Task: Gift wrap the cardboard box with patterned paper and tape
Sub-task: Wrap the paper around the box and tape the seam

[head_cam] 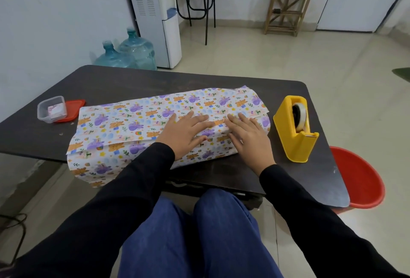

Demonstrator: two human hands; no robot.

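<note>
Head camera — looking down, close over table (137,82).

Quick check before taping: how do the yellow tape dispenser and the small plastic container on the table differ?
The yellow tape dispenser is opaque and stands to the right of the wrapped box; the plastic container is clear and sits to its left. The dispenser is taller and holds a tape roll; the container is low, open, its red lid beside it. Both rest untouched on the table.

Box (124,135) lying lengthwise on tabletop (133,82), covered in white cartoon-patterned paper (137,120), ends loose. Yellow tape dispenser (295,131) just right.
</note>
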